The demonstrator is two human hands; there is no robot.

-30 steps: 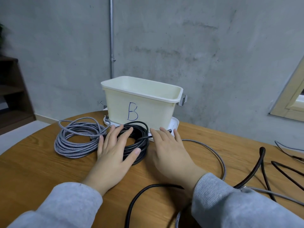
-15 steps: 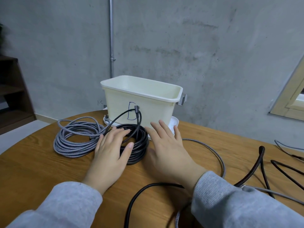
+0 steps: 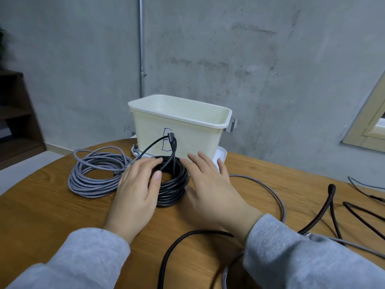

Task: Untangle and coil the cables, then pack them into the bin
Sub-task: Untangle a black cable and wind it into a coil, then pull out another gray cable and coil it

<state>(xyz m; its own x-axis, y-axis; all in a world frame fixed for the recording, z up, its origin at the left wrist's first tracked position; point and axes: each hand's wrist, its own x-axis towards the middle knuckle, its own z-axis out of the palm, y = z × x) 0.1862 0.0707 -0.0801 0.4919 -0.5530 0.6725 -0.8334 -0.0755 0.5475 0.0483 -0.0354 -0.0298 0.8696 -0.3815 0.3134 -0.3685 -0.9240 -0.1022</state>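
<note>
Left hand (image 3: 136, 191) flat, fingers straight, on black cable coil (image 3: 171, 185); right hand (image 3: 210, 184) open, touching its other side, before cream bin (image 3: 187, 130) near desk's (image 3: 41, 205) far edge.

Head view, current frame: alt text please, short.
Two open hands, left and right, flank a black cable coil on a wooden table, its plug end sticking up before a cream bin. A grey braided coil lies left.

Two coiled cables on the table (image 3: 52, 215): one grey braided coil (image 3: 94, 174) and one black coil (image 3: 173, 188). One cream bin (image 3: 187, 138) on one white lid (image 3: 220, 155). Two hands: left hand (image 3: 137, 190), right hand (image 3: 210, 190). Several loose cables (image 3: 325, 207) at right, number not clear.
</note>
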